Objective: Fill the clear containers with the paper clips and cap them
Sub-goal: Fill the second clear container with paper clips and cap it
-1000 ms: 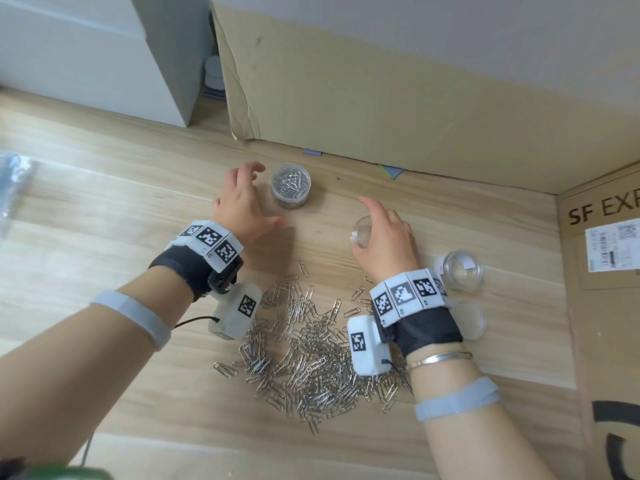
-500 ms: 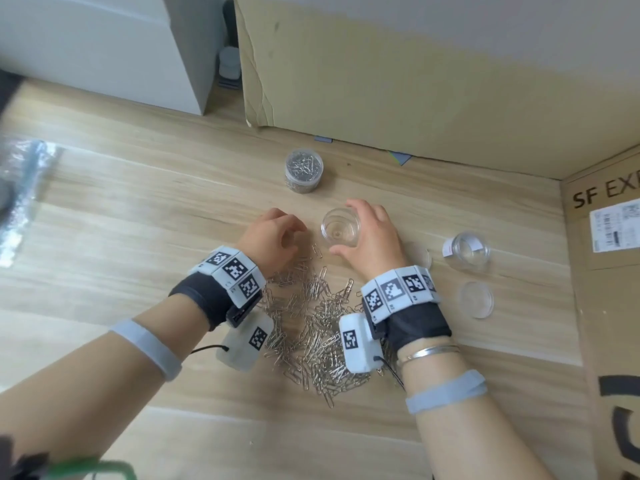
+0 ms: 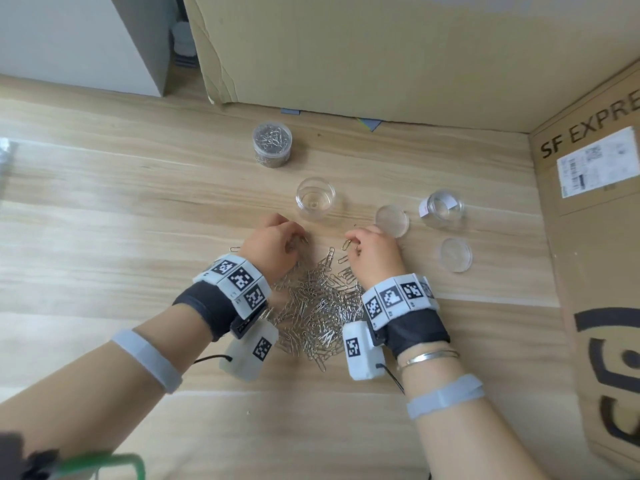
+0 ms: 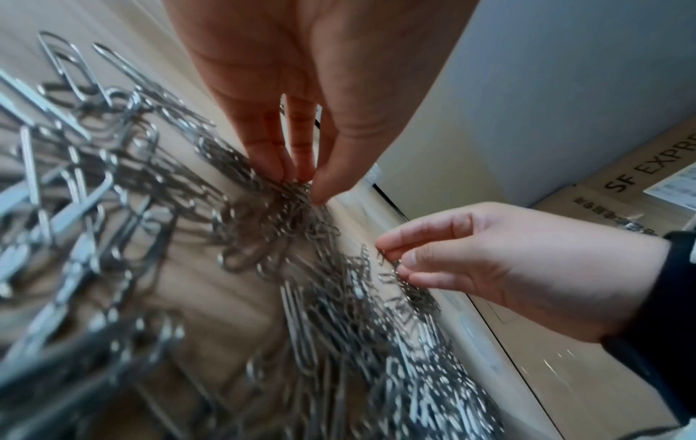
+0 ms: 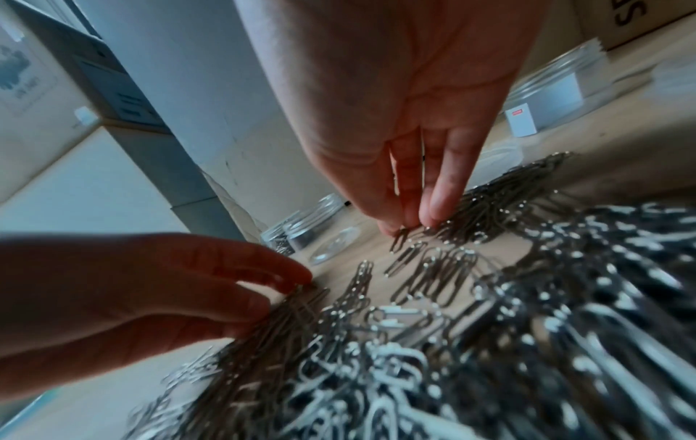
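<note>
A pile of silver paper clips (image 3: 317,306) lies on the wooden table between my wrists. My left hand (image 3: 298,239) pinches a bunch of clips (image 4: 297,190) at the pile's far left edge. At the far right edge, my right hand (image 3: 351,242) pinches a few clips (image 5: 405,238) between thumb and fingertips. Just beyond both hands, an empty clear container (image 3: 315,197) stands upright and uncapped. A capped container full of clips (image 3: 272,143) sits farther back. Another empty container (image 3: 441,207) with a white label stands to the right, near two clear lids (image 3: 392,220) (image 3: 455,254).
A large cardboard sheet (image 3: 346,57) leans along the back of the table. An SF Express box (image 3: 595,237) walls off the right side. A white cabinet (image 3: 79,39) stands at the back left. Bare wood (image 3: 104,220) stretches to the left.
My left hand left the filled container and my right hand let go of the empty one. Both came back to the pile and now pinch clips.
</note>
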{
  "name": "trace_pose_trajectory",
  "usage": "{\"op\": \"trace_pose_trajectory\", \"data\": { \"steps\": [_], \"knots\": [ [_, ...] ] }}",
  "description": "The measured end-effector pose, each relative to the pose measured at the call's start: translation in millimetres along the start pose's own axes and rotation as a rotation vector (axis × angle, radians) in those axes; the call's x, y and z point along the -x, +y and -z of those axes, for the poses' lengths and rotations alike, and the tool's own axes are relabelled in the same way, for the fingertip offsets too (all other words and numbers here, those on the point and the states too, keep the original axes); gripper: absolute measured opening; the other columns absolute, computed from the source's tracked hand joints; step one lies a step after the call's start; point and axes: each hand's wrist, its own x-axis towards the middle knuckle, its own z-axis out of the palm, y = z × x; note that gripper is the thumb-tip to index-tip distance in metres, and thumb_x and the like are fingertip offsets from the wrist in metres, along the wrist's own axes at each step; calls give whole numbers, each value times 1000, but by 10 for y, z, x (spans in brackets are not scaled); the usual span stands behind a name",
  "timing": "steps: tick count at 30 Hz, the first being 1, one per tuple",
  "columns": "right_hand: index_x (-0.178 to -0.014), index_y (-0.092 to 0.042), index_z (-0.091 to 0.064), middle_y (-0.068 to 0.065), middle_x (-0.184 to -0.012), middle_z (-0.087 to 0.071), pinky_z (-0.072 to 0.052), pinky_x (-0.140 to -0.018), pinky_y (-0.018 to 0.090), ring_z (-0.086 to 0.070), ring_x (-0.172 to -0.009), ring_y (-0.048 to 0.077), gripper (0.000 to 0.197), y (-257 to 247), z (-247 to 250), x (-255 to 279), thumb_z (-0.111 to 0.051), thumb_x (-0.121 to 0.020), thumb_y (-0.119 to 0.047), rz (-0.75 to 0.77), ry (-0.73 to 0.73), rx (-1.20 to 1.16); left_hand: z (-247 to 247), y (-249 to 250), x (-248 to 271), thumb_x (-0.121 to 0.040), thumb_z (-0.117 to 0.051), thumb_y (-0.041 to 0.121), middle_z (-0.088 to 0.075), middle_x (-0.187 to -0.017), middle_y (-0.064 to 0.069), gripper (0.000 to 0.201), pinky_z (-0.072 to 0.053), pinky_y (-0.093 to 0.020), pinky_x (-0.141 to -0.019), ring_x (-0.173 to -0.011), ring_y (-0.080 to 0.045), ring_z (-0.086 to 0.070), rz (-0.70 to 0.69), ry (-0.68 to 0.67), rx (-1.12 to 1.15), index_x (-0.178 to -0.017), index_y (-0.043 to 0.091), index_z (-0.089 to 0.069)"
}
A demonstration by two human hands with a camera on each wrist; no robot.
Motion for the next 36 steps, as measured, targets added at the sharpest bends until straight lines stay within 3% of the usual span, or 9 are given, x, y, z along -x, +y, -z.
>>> {"op": "trace_pose_trajectory", "data": {
  "steps": [4, 7, 12, 18, 21, 24, 29, 32, 36],
  "knots": [
    [-114, -12, -63, 6, -120, -59, -46, -96, 31, -57, -106, 20, 29, 37, 1, 124, -47, -91, -5, -44, 27, -38, -66, 82, 48, -83, -48, 3, -51, -115, -4, 32, -43, -23, -79, -82, -16, -49, -13, -65, -13, -109, 16, -60],
    [-114, -11, -61, 7, -124, -55, -43, -93, 26, -56, -107, 21, 28, 177, 98, 152, -48, -90, -4, -180, 132, -13, -26, 80, 75, -85, -44, 10, -52, -115, -5, 27, -44, -37, -86, -100, -26, -47, 67, 24, -89, -106, 20, -57],
    [-126, -10, -50, 11, -130, -47, -45, -90, 35, -52, -112, 28, 37, 283, 131, 158, -48, -89, -9, -304, 61, 70, 34, 0, 144, -84, -43, 36, -41, -115, -3, 24, -38, -49, -92, -114, -29, -36, 269, 86, -213, -106, 29, -47],
    [-121, -12, -53, 10, -129, -47, -44, -94, 29, -53, -111, 24, 32, 89, 25, 176, -52, -89, -12, -232, -3, -35, -87, 66, 147, -82, -52, 19, -39, -123, -9, 34, -34, -38, -98, -112, -28, -40, 132, -81, -178, -115, 22, -47],
    [-119, -15, -56, 6, -127, -51, -41, -97, 26, -53, -111, 18, 30, 2, 0, 215, -53, -90, -17, -150, -69, -93, -87, 153, 173, -82, -59, 26, -42, -125, -8, 39, -40, -37, -98, -109, -26, -46, 46, -130, -113, -118, 21, -47],
    [-126, -24, -47, 2, -130, -44, -35, -97, 26, -46, -117, 19, 54, 30, 52, 277, -68, -78, -37, -118, -91, -64, -93, 157, 234, -66, -73, 43, -37, -129, -3, 68, -38, -39, -100, -117, -24, -37, 6, -223, -191, -124, 29, -40],
    [-138, -51, -9, -6, -151, -9, -31, -105, 52, -15, -135, 28, 115, 13, 9, 437, -82, -50, -54, -108, -312, 120, -173, 184, 349, -48, -79, 53, -27, -132, -1, 104, -36, -42, -102, -122, -24, -28, -50, -231, -406, -133, 35, -23],
    [-137, -54, -4, -7, -153, 4, -27, -103, 59, -5, -138, 31, 121, -22, -98, 464, -85, -47, -49, -90, -342, 199, -223, 165, 341, -47, -80, 54, -24, -133, -2, 111, -35, -41, -102, -123, -25, -26, -60, -222, -481, -136, 33, -16],
    [-138, -47, -19, -4, -150, -13, -33, -100, 50, -18, -134, 29, 104, -42, -126, 431, -84, -58, -37, -61, -252, 187, -256, 159, 323, -54, -79, 46, -26, -133, -3, 107, -35, -39, -101, -122, -26, -28, -56, -166, -470, -137, 27, -15]
  ]
}}
